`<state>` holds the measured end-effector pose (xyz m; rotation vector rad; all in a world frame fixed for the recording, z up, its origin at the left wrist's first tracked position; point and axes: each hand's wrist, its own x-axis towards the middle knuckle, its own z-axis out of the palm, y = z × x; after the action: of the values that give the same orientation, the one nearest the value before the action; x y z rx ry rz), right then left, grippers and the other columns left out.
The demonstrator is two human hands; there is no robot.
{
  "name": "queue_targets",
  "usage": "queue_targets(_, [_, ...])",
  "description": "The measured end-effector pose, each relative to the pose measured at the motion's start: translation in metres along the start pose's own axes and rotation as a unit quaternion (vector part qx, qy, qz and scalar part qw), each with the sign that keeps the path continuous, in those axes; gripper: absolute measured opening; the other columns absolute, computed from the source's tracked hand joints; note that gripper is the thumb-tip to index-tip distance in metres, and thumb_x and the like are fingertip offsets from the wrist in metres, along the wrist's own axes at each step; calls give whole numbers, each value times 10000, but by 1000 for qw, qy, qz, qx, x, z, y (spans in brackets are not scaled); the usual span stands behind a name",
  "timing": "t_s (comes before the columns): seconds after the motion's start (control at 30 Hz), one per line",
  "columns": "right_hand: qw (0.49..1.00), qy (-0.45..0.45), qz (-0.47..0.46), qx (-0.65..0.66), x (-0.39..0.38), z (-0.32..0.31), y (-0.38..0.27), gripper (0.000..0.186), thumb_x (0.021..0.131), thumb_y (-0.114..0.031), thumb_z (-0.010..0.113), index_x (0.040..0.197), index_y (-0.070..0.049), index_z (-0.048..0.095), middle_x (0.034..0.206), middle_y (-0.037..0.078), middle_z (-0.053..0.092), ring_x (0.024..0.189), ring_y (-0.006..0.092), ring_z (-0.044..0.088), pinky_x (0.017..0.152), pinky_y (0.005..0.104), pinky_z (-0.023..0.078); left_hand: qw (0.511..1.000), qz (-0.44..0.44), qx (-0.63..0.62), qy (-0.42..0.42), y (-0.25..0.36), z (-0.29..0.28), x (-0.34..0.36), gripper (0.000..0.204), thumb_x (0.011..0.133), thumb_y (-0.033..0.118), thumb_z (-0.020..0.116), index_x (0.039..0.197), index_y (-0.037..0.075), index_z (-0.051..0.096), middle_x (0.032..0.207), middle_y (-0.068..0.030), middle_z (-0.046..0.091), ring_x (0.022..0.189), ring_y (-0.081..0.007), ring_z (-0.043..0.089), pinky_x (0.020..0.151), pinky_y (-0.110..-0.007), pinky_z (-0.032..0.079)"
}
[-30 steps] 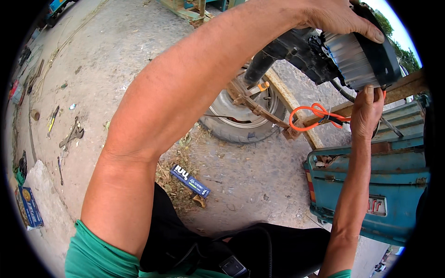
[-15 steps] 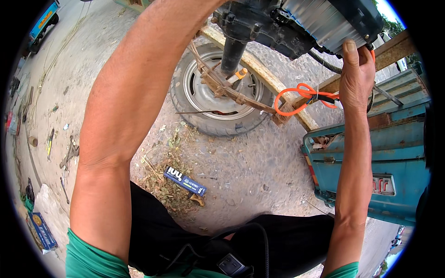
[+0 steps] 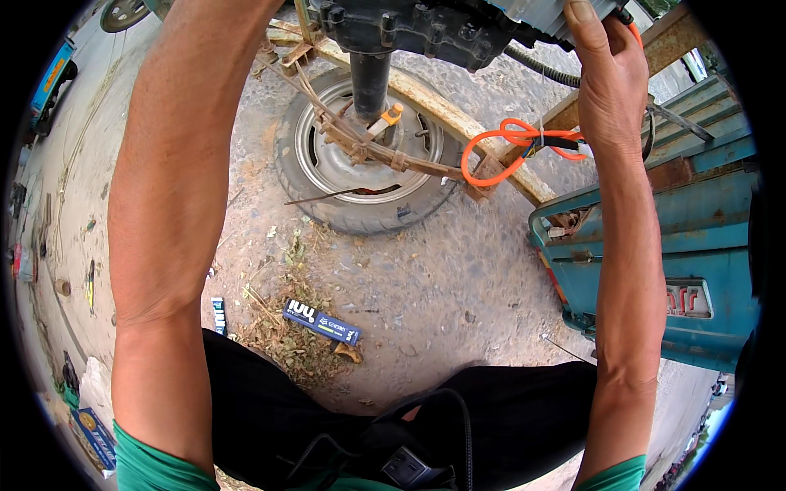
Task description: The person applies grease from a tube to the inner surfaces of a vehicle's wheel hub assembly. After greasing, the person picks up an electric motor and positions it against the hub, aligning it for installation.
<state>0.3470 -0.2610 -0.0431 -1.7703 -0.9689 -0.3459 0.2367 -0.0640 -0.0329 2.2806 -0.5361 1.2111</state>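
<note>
A silver motor (image 3: 540, 10) joined to a black gear case (image 3: 409, 34) is partly cut off by the top edge. My right hand (image 3: 607, 86) holds the motor's right end, thumb on the near face and fingers behind. My left arm (image 3: 176, 155) reaches up past the top edge, so its hand is hidden. Below the gear case, a black axle tube (image 3: 370, 88) runs down toward the wheel (image 3: 323, 214). Left of my right wrist hangs a coiled orange cable (image 3: 491, 177) with a black-wrapped section. A black ribbed hose (image 3: 544, 68) runs toward the hand.
A rusty leaf spring (image 3: 409, 164) and frame rail (image 3: 442, 110) cross the wheel. At right stands a teal metal vehicle body (image 3: 647, 229). A blue box (image 3: 321, 321) lies among dry leaves, with a small tube (image 3: 219, 315) nearby. Yellow-handled pliers (image 3: 91, 286) lie at far left.
The view has shifted, so the motor and gear case sit higher and further left, more cut off. My right hand still grips the motor. The small tube has come into sight beside my left arm.
</note>
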Motion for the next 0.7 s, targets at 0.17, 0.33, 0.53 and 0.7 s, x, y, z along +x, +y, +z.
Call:
queue_targets(0.17, [999, 38, 4, 24, -2, 8, -1, 724, 875, -536, 766, 1279, 42, 601, 1081, 120, 681, 993, 201, 639, 892, 342, 507, 999, 20, -29, 19, -10, 2, 12, 555, 1092, 472, 513, 1340, -9, 636, 1200, -85, 681, 1067, -166, 600, 924, -345, 495])
queue_targets(0.33, [999, 20, -2, 48, -2, -1, -2, 754, 865, -529, 795, 1292, 59, 591, 1121, 125, 684, 1018, 205, 645, 904, 345, 518, 795, -413, -427, -123, 7, -54, 83, 559, 1085, 471, 540, 1383, 4, 612, 1247, -94, 680, 1100, -171, 609, 959, -328, 499])
queue_targets(0.53, [989, -43, -33, 136, 7, -3, 12, 685, 892, -438, 810, 1295, 71, 593, 1168, 128, 678, 1056, 190, 648, 919, 332, 532, 985, -106, -132, -22, -2, -4, 31, 713, 1041, 519, 603, 1458, -51, 501, 1281, -145, 645, 1136, -197, 611, 1011, -322, 489])
queue_targets(0.7, [970, -68, -21, 234, 8, 2, 14, 611, 906, -329, 823, 1304, 73, 592, 1211, 132, 669, 1083, 201, 664, 917, 349, 571, 974, -159, -160, -19, 12, -9, 37, 857, 999, 492, 687, 1513, -119, 376, 1346, -194, 596, 1213, -222, 588, 1058, -346, 472])
